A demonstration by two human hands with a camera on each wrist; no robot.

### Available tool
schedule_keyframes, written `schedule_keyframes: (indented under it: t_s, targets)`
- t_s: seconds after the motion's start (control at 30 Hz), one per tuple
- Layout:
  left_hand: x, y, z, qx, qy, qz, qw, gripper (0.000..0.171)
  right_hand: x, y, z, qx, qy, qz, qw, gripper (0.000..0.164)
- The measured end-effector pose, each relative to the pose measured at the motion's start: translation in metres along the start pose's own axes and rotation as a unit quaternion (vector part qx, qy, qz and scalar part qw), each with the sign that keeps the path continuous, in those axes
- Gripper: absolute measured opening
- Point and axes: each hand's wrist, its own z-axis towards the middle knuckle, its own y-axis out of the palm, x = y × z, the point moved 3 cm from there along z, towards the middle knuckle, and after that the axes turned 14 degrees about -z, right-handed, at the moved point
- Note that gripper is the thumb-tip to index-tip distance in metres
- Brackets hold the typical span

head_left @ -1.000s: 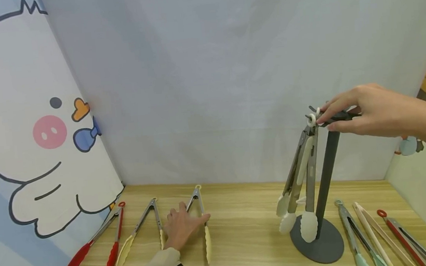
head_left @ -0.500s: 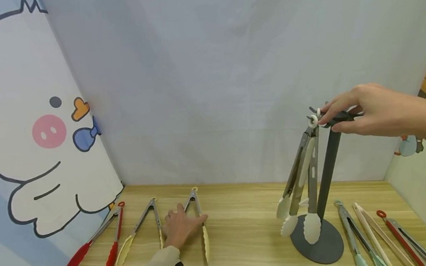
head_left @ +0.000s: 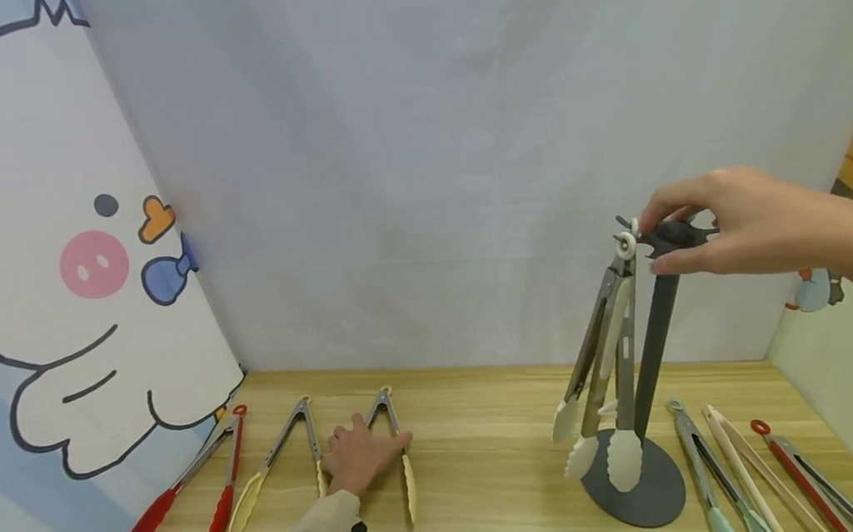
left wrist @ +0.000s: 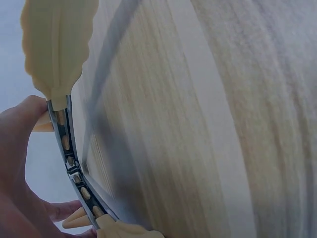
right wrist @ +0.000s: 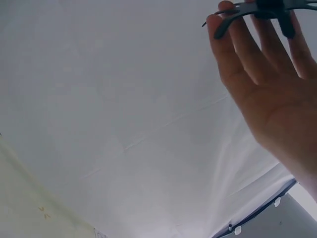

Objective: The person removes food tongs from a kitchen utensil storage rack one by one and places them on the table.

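My left hand grips a pair of spread yellow-tipped tongs low over the table. In the left wrist view, its thumb presses one metal arm of the tongs and its fingers reach the other. At right, my right hand holds the hooked top of a dark grey stand, thumb below and index finger arched above. White-tipped tongs hang by white rings from hooks beside my index fingertip. The right wrist view shows fingers lying behind the dark hooks.
Left of my left hand lie another yellow-tipped pair of tongs and a red pair. Right of the stand's round base lie green-tipped tongs, cream tongs and red-handled tongs. A pale curtain hangs behind.
My left hand and its yellow-tipped tongs have shifted slightly left, the ring end dropping a little in view. The right hand's thumb and index finger have spread apart; the hanging white-tipped tongs have swung slightly.
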Motion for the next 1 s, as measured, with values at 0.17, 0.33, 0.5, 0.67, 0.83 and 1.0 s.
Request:
schedule_keyframes:
  t_s: [0.17, 0.33, 0.5, 0.67, 0.83, 1.0]
  targets:
    - [0.001, 0.002, 0.000, -0.002, 0.001, 0.004, 1.0000, 0.106, -0.008, -0.002, 0.000, 0.000, 0.036, -0.036, 0.999, 0.040]
    - [0.003, 0.002, -0.001, -0.002, 0.007, 0.007, 0.9999, 0.106, -0.012, -0.003, 0.000, -0.008, 0.072, -0.075, 0.994, 0.051]
    - [0.004, 0.002, -0.001, -0.002, 0.008, 0.016, 0.9998, 0.106, -0.011, -0.001, 0.002, -0.017, 0.073, -0.071, 0.995, 0.058]
    - [0.003, 0.001, 0.001, -0.002, 0.007, 0.020, 0.9998, 0.105, -0.009, 0.001, 0.004, -0.016, 0.061, -0.046, 0.997, 0.054]
    - [0.003, 0.002, 0.002, -0.004, 0.010, 0.016, 0.9998, 0.104, -0.003, 0.002, 0.007, -0.017, 0.055, -0.028, 0.998, 0.053]
    - [0.005, 0.001, 0.002, -0.003, 0.009, 0.015, 0.9998, 0.104, 0.005, 0.002, 0.008, -0.022, 0.051, -0.017, 0.998, 0.051]
